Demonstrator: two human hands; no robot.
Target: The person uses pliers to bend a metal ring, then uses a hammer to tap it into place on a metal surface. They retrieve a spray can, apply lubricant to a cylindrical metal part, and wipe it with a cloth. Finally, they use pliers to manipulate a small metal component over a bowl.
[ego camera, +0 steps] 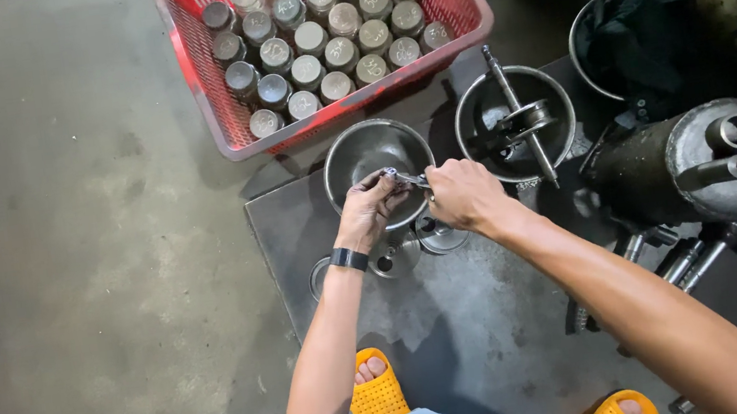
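My left hand [371, 209] and my right hand [465, 194] meet over a steel bowl [350, 154], both gripping a small shiny metal part [406, 177] held between the fingertips. A black band sits on my left wrist. Under my hands lie round metal discs [440, 235] on a dark metal plate [459, 318]. What the fingers cover of the part is hidden.
A red plastic basket [200, 77] of several grey metal cylinders stands behind. A second bowl [471, 118] holds a shaft assembly. A large dark cylinder [695, 164] and loose rods [689, 260] lie right. My feet wear yellow slippers [377, 403] on concrete floor.
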